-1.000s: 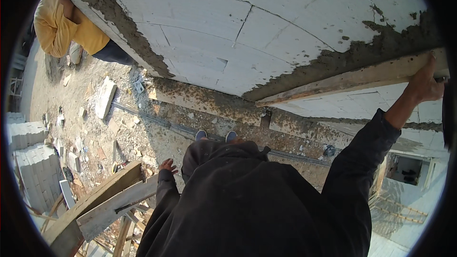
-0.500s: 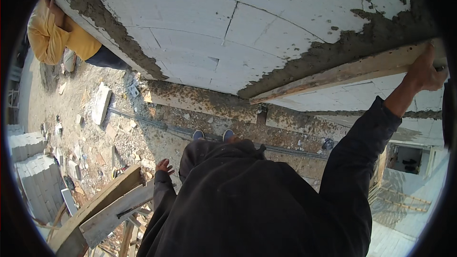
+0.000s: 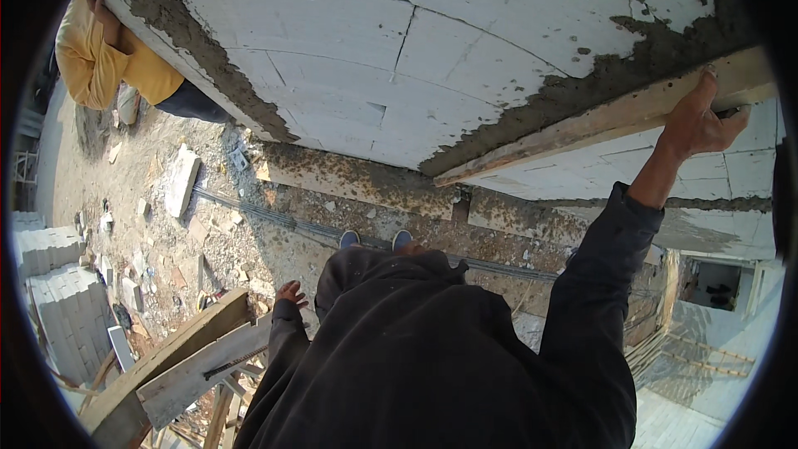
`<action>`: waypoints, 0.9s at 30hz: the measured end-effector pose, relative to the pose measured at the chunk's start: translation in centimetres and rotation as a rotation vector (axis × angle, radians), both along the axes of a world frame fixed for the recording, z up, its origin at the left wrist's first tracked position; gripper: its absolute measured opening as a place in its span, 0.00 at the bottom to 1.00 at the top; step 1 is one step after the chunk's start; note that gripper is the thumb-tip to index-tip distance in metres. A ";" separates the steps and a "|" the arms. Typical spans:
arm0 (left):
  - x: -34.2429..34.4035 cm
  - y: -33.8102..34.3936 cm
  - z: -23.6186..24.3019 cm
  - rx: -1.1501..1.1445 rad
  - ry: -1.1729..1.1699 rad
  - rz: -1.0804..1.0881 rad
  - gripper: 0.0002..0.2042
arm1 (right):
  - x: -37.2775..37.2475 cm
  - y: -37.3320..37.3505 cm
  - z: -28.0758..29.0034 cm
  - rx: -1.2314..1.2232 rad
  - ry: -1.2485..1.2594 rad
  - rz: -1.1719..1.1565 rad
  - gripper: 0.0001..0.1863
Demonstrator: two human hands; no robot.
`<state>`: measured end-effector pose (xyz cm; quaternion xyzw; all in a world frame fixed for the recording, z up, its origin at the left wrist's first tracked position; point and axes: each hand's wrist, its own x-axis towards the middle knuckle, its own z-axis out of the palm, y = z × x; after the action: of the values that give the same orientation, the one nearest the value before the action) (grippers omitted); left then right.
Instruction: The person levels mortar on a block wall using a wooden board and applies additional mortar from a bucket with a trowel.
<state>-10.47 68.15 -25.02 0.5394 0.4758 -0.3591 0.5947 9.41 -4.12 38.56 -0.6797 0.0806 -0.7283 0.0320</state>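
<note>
Head view: right hand [image 3: 697,123] gripped wooden board [image 3: 623,116] at block wall's [image 3: 332,33] right edge. Left hand [image 3: 290,293] hung well apart from wall, fingers loosely spread, nothing visible held. Progress, my read: mortar [image 3: 573,96] applied along wall's right edge, margin ragged, unsmoothed; wall's middle mostly bare.

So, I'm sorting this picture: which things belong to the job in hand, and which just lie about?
Apparently the job: board, held by the right hand; mortar beside it; wall.
Apparently just lying about: slab; rubble; rods.
</note>
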 end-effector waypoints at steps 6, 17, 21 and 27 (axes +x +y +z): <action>-1.5 0.9 0.2 -0.007 -0.008 0.059 0.26 | -0.1 1.6 4.5 0.250 0.104 0.092 0.35; -0.6 -0.7 0.1 0.009 0.022 0.043 0.24 | 0.1 1.4 3.9 0.065 -0.040 0.037 0.39; -0.6 -0.3 0.8 0.028 -0.007 0.079 0.25 | -1.0 -2.0 10.1 0.145 0.039 -0.136 0.48; -1.3 -0.3 0.6 0.000 0.011 0.037 0.26 | 0.3 0.9 1.7 0.021 0.013 -0.077 0.36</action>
<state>-11.81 67.90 -24.45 0.5285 0.4888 -0.3510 0.5988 9.76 -3.25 40.23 -0.6805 0.1144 -0.7237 0.0107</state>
